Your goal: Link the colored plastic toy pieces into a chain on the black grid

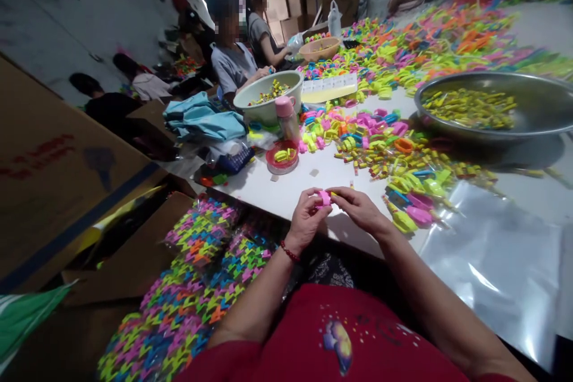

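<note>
A small pink plastic piece sits between both my hands at the near edge of the white table. My left hand, with a red bead bracelet on the wrist, pinches it from the left. My right hand pinches it from the right. Just to the right of my hands lie loose yellow, green and pink plastic pieces, with small yellow parts scattered among them.
A big metal basin of yellow parts stands at right, a pale green bowl and a pink-capped bottle behind. A small red basket sits nearby. Bagged coloured pieces fill a cardboard box at left. Other people sit along the far table.
</note>
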Demonstrator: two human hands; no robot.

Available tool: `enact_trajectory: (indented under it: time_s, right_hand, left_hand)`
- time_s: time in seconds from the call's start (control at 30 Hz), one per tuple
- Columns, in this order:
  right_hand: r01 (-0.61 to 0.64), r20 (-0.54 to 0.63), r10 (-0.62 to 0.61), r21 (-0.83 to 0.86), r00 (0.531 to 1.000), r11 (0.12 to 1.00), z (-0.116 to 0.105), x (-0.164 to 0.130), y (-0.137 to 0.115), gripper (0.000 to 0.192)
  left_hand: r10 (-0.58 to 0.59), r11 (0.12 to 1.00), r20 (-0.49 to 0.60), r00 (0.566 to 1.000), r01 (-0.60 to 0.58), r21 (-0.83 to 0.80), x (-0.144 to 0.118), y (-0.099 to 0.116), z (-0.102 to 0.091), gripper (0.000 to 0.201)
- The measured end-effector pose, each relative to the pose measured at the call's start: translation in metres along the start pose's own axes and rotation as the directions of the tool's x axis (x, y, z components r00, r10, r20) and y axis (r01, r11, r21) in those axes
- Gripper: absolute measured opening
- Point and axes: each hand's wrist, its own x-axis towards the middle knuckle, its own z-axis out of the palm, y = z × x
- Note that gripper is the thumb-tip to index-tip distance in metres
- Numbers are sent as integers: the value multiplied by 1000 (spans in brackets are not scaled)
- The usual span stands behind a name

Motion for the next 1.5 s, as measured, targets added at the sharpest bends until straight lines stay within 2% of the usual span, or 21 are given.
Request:
enact_trajectory:
  time_s: [0.13, 0.23, 0.33, 0.43, 0.5, 0.57, 0.63, 0.7, 0.8, 0.93, 1.0, 1.13, 1.23, 1.37, 1.5]
  right_hand:
    - [-43, 11, 43, 3, 999, 999, 9, -23, -32, 37]
    - [-58, 67, 59, -16, 996, 998, 18, -37, -46, 38]
    - [-36, 114, 48, -98, 992, 995, 22, -33, -39, 39]
    - [-71, 84, 83, -140, 993, 988, 17, -13, -13, 42]
    - [-146, 44, 148, -36, 988, 989, 10, 2, 3, 44]
    - [-207, 31, 205, 175, 978, 963, 5, 13, 11, 42]
    - [-226, 50, 223, 365, 973, 903, 5, 17, 9, 35]
    - [-234, 93, 215, 423, 972, 876, 11, 17, 0, 30]
    - [-272, 177, 229, 283, 957, 920, 28, 13, -14, 36]
    - [-265, 113, 275, -98, 955, 959, 47, 3, -22, 50]
    - [-234, 118, 259, -188, 959, 954, 52, -8, -29, 52]
    - [-193, 205, 228, -177, 952, 965, 68, -44, -52, 50]
    - [-228, 232, 250, -120, 940, 966, 85, -71, -68, 48]
    - [-253, 186, 274, -128, 943, 959, 99, -88, -78, 48]
    - [-210, 137, 241, -210, 961, 955, 104, -90, -85, 48]
  left_hand:
    - [95, 994, -117, 989, -87, 67, -20, 14, -9, 19]
    - [151, 979, -143, 978, -129, 156, -40, 21, -13, 18]
    - [166, 972, -180, 970, -130, 198, -55, 20, -17, 19]
    - [149, 972, -255, 955, -95, 213, -64, 13, -20, 20]
    - [152, 969, -293, 944, -84, 232, -68, 10, -24, 20]
    - [169, 965, -301, 938, -96, 243, -71, 10, -28, 19]
    - [199, 960, -287, 937, -127, 251, -75, 11, -31, 19]
    - [239, 949, -272, 932, -165, 267, -80, 12, -33, 19]
    - [267, 941, -295, 918, -183, 283, -88, 11, -35, 18]
    - [227, 960, -341, 912, -151, 234, -101, 5, -39, 21]
    - [245, 957, -331, 912, -173, 231, -107, 3, -43, 21]
    - [320, 930, -299, 899, -238, 281, -117, 1, -53, 21]
    - [356, 905, -268, 895, -259, 336, -122, 0, -58, 22]
    - [419, 864, -193, 887, -323, 387, -127, 2, -62, 22]
    - [410, 865, -163, 897, -326, 381, -129, 3, -66, 23]
